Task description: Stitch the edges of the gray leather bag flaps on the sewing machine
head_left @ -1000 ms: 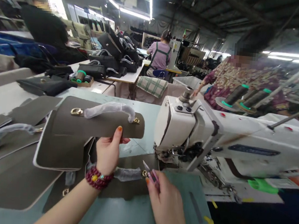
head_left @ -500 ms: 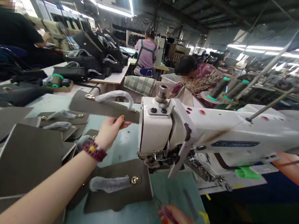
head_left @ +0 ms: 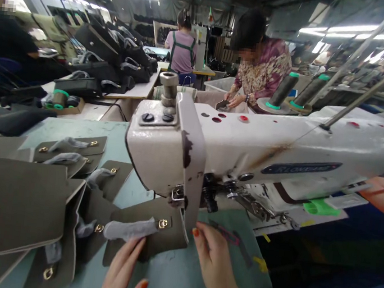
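A grey-brown bag panel (head_left: 165, 244) lies under the sewing machine's head (head_left: 157, 149). It carries a handle wrapped in clear film (head_left: 131, 229) and a gold metal fitting (head_left: 163, 224). My left hand (head_left: 124, 264) rests at the panel's near edge, fingertips by the handle, thumb spread away. Just right of the panel, beside the white upright bar of the machine, my right hand (head_left: 216, 262) has its thumb and fingertips brought together; anything between them is hidden. Pink-handled thread snips (head_left: 229, 234) lie on the green mat behind my right hand.
More panels with wrapped handles (head_left: 98, 178) and a stack of plain panels (head_left: 19, 209) cover the left side. Thread cones (head_left: 282, 91) stand behind the machine. A co-worker (head_left: 260, 69) bends over work beyond it. Black bags (head_left: 102, 49) are piled farther back.
My left hand has let go of a panel behind the machine head and come down to the near panel. The right hand has laid down the snips and moved up to the panel's edge.
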Motion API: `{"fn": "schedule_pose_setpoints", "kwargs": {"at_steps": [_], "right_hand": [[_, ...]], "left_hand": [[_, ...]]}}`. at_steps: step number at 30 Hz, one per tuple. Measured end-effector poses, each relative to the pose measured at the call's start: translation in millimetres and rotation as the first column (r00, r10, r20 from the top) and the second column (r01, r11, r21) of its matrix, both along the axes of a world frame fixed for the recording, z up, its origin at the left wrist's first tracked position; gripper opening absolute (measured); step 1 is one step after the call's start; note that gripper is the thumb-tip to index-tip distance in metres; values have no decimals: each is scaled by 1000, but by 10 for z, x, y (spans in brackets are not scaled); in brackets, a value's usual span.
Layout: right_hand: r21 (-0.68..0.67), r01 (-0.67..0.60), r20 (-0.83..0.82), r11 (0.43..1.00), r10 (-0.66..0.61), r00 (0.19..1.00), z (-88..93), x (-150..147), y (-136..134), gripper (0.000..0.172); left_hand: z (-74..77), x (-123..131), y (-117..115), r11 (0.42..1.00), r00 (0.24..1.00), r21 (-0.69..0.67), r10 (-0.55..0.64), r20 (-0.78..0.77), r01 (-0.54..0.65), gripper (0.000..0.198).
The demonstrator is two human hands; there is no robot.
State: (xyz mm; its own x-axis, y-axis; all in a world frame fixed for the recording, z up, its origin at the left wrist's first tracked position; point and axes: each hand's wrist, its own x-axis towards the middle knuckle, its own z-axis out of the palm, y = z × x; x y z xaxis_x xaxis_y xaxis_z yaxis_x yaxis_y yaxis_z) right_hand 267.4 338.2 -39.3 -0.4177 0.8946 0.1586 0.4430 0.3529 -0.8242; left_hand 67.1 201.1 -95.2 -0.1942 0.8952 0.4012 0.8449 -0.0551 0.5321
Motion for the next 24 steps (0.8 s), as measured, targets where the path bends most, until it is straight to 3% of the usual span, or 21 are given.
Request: {"fn": "schedule_pose_setpoints", "kwargs": {"at_steps": [2,4,7,10,13,15,19,24], "right_hand": [[-66,-27,-24,997,26,999,165,-177,-17,33],[-92,-36,-25,995,34,999,259,-312,-24,30],[-149,-21,-58,989,12,998,281,-446,-25,27],[-246,-12,-172,969,-32,985,220,-536,-54,33],[-340,-20,-342,940,-104,934,146,-594,-113,42],[-383,-29,-390,923,-133,911,112,-606,-142,44],[-413,-15,-344,911,-140,928,88,-582,-140,43],[-392,-12,-307,920,-118,944,112,-548,-116,47]], "left_hand": [[-74,-72,270,1000,991,-28,-14,-136,10,71],[58,-198,606,999,973,-15,-43,-225,41,75],[512,-406,933,975,905,-55,-221,-363,216,62],[1020,-521,1022,951,809,-108,-303,-505,289,45],[1313,-530,1040,932,745,-145,-353,-566,331,38],[1338,-514,1042,931,755,-148,-358,-550,333,37],[1166,-507,1007,951,804,-83,-296,-516,297,37],[1034,-544,989,949,790,-20,-274,-549,316,42]]}}
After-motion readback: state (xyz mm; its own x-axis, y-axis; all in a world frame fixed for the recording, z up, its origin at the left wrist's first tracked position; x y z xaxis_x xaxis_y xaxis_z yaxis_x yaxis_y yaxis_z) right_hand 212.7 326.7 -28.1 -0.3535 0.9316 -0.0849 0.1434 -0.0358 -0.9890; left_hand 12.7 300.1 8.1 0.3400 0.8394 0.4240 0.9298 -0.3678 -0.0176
